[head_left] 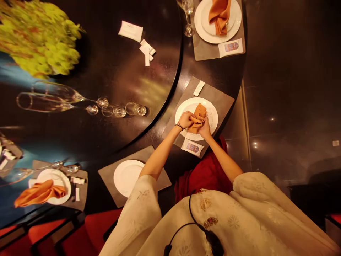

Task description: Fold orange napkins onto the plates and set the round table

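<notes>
From the head view, the left hand, with a black cord bracelet at its wrist, and the right hand are close together, both gripping an orange cloth napkin between them. The napkin's folded end sticks out on the far side of the hands, above a white plate on a grey placemat on the dark round bench.

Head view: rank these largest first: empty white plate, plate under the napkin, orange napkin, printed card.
The empty white plate and the plate under the napkin look about equal, though nearness to the camera makes it unsure, so I won't rank them. Next comes the orange napkin, then the printed card.
</notes>
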`<state>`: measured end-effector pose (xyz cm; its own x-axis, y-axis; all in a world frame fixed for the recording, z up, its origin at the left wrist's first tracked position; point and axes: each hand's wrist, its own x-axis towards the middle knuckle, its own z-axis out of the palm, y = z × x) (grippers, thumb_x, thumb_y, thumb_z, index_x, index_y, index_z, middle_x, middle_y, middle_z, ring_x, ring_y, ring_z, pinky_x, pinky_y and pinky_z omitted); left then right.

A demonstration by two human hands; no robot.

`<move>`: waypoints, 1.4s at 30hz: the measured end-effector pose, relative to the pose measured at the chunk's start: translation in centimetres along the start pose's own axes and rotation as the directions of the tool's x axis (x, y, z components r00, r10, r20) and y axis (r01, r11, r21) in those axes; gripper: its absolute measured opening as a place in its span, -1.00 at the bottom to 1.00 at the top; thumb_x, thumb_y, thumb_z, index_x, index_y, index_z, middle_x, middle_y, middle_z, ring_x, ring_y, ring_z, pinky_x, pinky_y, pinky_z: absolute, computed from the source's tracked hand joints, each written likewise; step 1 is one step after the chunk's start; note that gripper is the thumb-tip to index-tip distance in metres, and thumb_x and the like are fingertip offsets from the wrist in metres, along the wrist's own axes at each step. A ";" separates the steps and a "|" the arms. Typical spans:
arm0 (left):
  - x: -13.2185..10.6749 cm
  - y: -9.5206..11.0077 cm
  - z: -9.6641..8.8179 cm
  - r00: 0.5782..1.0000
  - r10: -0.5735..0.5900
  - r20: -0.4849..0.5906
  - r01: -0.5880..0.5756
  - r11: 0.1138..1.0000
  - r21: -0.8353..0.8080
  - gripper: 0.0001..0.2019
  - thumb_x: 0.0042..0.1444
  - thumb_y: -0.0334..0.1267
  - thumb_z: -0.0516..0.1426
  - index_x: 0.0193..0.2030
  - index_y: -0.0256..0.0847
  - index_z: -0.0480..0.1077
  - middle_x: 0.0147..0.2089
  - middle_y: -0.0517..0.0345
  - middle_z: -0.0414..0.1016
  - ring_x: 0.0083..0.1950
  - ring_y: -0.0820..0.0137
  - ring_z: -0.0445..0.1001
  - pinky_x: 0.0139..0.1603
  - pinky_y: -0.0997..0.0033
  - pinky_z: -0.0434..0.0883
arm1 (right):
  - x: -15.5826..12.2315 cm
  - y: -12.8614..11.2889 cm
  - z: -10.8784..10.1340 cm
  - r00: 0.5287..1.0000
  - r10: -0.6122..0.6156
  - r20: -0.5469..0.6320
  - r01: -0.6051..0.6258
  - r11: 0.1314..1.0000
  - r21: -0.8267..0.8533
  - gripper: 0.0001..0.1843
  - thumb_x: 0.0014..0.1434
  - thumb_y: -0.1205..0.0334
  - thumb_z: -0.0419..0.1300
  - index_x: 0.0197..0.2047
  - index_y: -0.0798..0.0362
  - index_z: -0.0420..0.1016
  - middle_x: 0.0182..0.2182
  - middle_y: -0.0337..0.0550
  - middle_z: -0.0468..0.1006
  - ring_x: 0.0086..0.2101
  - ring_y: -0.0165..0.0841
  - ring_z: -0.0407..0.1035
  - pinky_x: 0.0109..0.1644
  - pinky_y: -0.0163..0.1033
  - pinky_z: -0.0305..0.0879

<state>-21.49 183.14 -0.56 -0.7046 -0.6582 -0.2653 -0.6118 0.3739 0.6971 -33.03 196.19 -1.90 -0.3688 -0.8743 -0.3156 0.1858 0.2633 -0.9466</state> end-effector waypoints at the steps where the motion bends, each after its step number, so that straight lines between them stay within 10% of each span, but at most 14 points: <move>1: 0.1 0.0 0.2 1.000 0.005 -0.005 -0.004 1.000 0.025 -0.84 0.00 -0.35 0.21 -0.26 -0.20 0.60 -0.17 -0.04 0.61 -0.09 0.19 0.52 0.09 0.16 0.47 | -0.8 0.3 -0.4 0.998 -0.018 -0.057 0.014 0.997 -0.072 -0.12 0.13 0.21 0.30 0.47 0.06 0.15 0.41 0.12 0.32 0.39 -0.10 0.24 0.51 0.06 0.17; 5: 0.4 0.0 0.3 1.000 0.028 -0.003 -0.028 0.993 0.116 -0.80 0.02 -0.35 0.17 -0.25 -0.17 0.62 -0.19 -0.02 0.64 -0.09 0.15 0.53 0.05 0.15 0.45 | -3.2 1.4 -1.9 0.980 -0.093 -0.174 0.037 0.952 -0.304 -0.19 0.11 0.32 0.17 0.45 0.14 0.21 0.38 0.17 0.33 0.37 -0.13 0.25 0.51 0.07 0.15; 16: 0.5 1.1 0.4 0.979 0.110 0.172 -0.132 0.984 0.122 -0.85 0.04 -0.31 0.11 -0.46 -0.16 0.50 -0.37 0.01 0.60 -0.24 0.24 0.51 -0.09 0.29 0.40 | 1.6 0.8 -3.7 0.994 -0.041 0.104 0.086 0.870 -0.485 -0.76 0.11 0.30 0.20 -0.12 0.02 0.58 -0.26 -0.10 0.68 -0.19 -0.15 0.54 0.01 -0.12 0.46; 23: -1.4 2.8 2.0 0.989 -0.047 -0.138 0.058 0.995 0.076 -0.95 0.11 -0.27 0.19 -0.32 -0.16 0.47 -0.16 -0.05 0.59 0.08 0.08 0.50 0.37 -0.05 0.23 | 1.2 1.2 -3.5 0.987 -0.077 0.141 0.139 0.846 -0.514 -0.82 0.21 0.34 0.17 -0.17 0.04 0.59 -0.28 -0.04 0.66 -0.21 -0.15 0.53 -0.02 -0.17 0.42; 28: -9.0 3.5 4.1 0.855 -0.212 -0.473 0.149 0.975 -0.167 -0.59 0.33 -0.11 0.06 0.25 -0.20 0.32 0.23 -0.17 0.44 0.29 0.10 0.38 0.39 0.02 0.29 | 1.6 1.2 -4.2 0.979 -0.141 0.149 0.202 0.786 -0.585 -0.82 0.20 0.35 0.13 -0.20 0.05 0.56 -0.21 0.01 0.65 -0.14 -0.11 0.52 0.04 -0.10 0.44; 35: -13.5 4.7 10.9 0.904 -0.258 -0.341 0.239 0.966 -0.095 -0.20 0.06 -0.20 0.28 0.45 -0.26 0.19 0.38 -0.39 0.27 0.44 -0.22 0.21 0.49 -0.32 0.08 | 1.7 1.0 -4.5 0.970 -0.196 0.140 0.241 0.756 -0.609 -0.76 0.23 0.32 0.12 -0.13 0.06 0.60 -0.21 0.02 0.64 -0.10 -0.09 0.52 0.10 -0.04 0.45; 42: -12.5 2.5 9.4 0.877 -0.249 -0.411 0.266 0.964 -0.017 -0.25 0.09 -0.38 0.15 0.48 -0.24 0.20 0.37 -0.29 0.28 0.40 -0.08 0.24 0.49 -0.25 0.09 | 1.6 1.2 -4.0 0.959 -0.262 0.111 0.265 0.680 -0.684 -0.76 0.13 0.38 0.16 -0.12 0.11 0.54 -0.16 0.04 0.63 -0.09 -0.13 0.49 0.09 -0.06 0.45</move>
<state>-17.55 198.42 -1.77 -0.3177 -0.9388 -0.1328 -0.7712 0.1743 0.6123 -37.08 196.78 -3.82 -0.3010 -0.9524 -0.0477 -0.5939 0.2264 -0.7720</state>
